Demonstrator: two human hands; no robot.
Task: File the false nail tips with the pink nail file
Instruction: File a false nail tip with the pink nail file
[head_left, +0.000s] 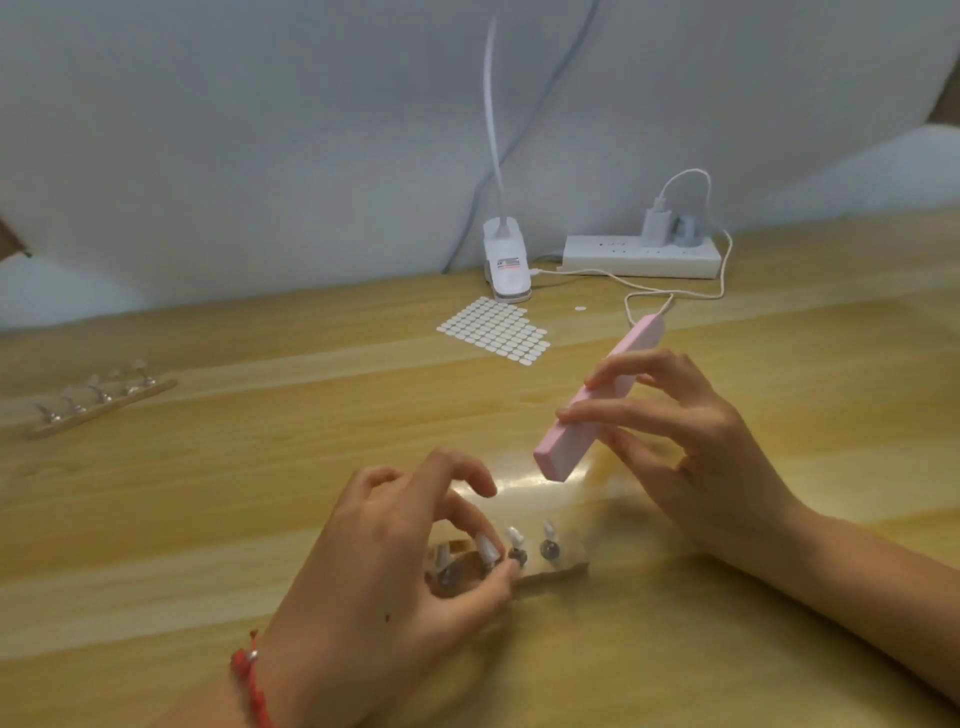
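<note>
A pink nail file (566, 444), a thick block, slants above the table with its lower end over the near holder. My right hand (680, 436) grips it by its middle between fingers and thumb. A wooden stand (556, 574) near the front carries several false nail tips (515, 535) on small metal pegs. My left hand (400, 566) covers the stand's left part and pinches one white tip (487, 552) between thumb and a finger. The file's end hangs apart from the tips, above and to their right.
A second wooden stand with clear tips (101, 397) lies at the far left. A sheet of white adhesive dots (496, 328) lies mid-table. Behind it stand a clip lamp (506, 265) and a power strip (641, 255) with a white cable looping toward the file.
</note>
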